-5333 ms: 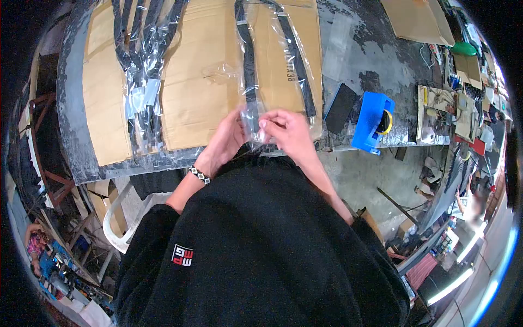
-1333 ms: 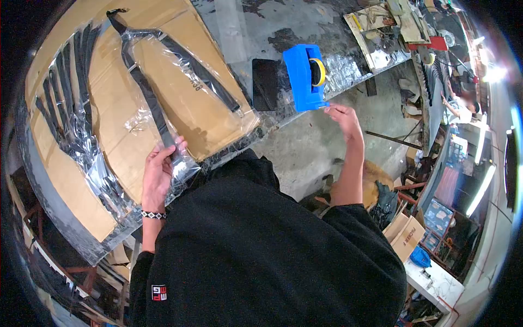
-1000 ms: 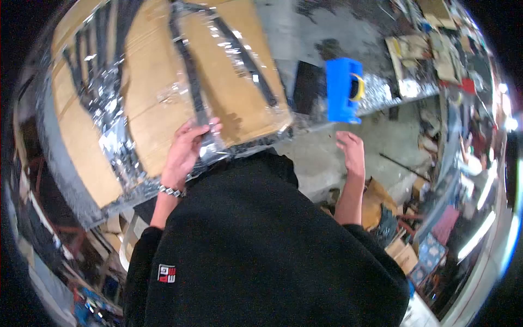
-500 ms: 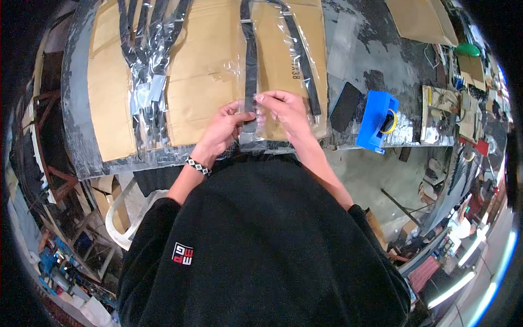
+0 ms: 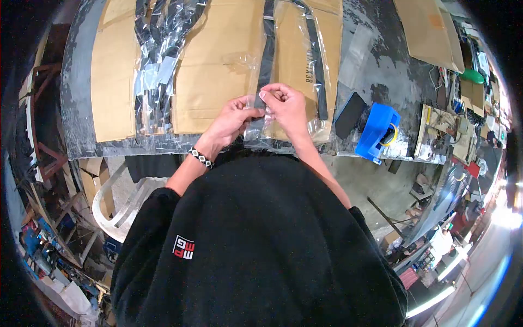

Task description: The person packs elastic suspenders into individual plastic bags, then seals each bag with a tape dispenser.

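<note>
Clear plastic sleeve lies around a long black strap, which runs away from me over the flattened cardboard. My left hand is closed on the sleeve's near end, thumb pressed against the fingers. Just to its right, my right hand pinches the strap and plastic between thumb and forefinger. The strap's end is partly hidden by my fingers. A second black strap length, also in plastic, lies right of my right hand. Several wrapped black straps lie bundled at the left.
A blue tape dispenser with a yellow-rimmed roll stands right of the cardboard. Between them lies a dark flat rectangle, perhaps a phone. The worn table's near edge runs in front of me; a white chair stands below left.
The view has shifted, so most table items appear farther right. Both hands keep their grip on the strap and sleeve, the right fingers curled a little more.
</note>
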Demonstrator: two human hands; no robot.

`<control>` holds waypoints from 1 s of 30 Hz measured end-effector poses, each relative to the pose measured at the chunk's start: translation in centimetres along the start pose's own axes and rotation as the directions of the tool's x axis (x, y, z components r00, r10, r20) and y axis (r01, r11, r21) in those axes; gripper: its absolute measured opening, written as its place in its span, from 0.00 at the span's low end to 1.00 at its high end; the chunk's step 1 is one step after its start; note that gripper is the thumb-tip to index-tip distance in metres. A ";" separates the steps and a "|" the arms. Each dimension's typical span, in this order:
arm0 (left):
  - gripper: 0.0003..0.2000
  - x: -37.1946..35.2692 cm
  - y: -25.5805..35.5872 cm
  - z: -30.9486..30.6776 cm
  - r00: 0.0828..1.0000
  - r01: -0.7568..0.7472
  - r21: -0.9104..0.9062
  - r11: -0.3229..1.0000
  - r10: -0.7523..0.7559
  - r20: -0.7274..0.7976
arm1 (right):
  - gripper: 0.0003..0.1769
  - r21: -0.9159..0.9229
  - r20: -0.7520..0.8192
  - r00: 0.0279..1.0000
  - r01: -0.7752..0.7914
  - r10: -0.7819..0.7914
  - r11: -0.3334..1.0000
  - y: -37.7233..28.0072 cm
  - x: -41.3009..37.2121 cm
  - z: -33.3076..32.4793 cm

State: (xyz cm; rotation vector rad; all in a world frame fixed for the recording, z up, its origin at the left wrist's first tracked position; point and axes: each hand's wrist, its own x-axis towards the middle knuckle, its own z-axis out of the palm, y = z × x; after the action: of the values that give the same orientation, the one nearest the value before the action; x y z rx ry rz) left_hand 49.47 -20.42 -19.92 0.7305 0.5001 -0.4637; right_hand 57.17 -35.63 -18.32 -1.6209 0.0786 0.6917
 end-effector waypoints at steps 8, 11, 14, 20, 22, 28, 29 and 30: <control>0.11 0.3 -0.2 -0.5 1.000 -0.006 0.074 0.997 0.007 -0.017 | 0.40 -0.050 -0.067 0.995 0.074 -0.077 0.996 0.7 1.0 -0.3; 0.12 0.1 -0.1 0.1 0.999 -0.035 -0.008 0.999 0.035 0.012 | 0.42 0.132 0.035 0.994 -0.108 0.104 0.985 -1.0 0.3 0.0; 0.12 -0.3 0.5 0.5 0.998 -0.051 -0.021 0.998 0.052 0.022 | 0.38 0.186 0.054 0.990 -0.135 0.127 0.973 -1.3 0.7 0.4; 0.12 0.2 1.1 -0.8 0.999 -0.026 0.026 0.999 0.025 0.033 | 0.12 0.233 0.120 0.964 -0.259 0.236 0.937 0.8 3.1 0.2; 0.12 -0.1 1.5 -1.0 0.999 -0.027 0.019 0.999 0.027 0.038 | 0.10 0.273 0.105 0.956 -0.293 0.274 0.916 0.3 3.0 0.5; 0.13 -0.6 1.6 -1.3 0.999 -0.035 -0.022 0.999 0.036 0.041 | 0.12 0.178 0.266 0.930 -0.306 0.254 0.935 -0.7 2.9 0.7; 0.13 -0.6 1.6 -1.4 0.998 -0.026 -0.018 0.999 0.027 0.050 | 0.12 0.170 0.253 0.930 -0.315 0.268 0.934 -0.8 3.0 0.8; 0.13 -0.6 1.7 -1.6 0.998 -0.025 -0.012 1.000 0.025 0.052 | 0.13 0.164 0.239 0.929 -0.324 0.281 0.932 -0.8 3.1 1.0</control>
State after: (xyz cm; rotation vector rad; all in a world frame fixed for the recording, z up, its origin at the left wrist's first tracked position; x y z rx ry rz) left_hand 49.49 -18.04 -19.72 0.7115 0.4437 -0.4552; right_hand 59.67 -33.55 -19.11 -1.3445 0.2416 1.0594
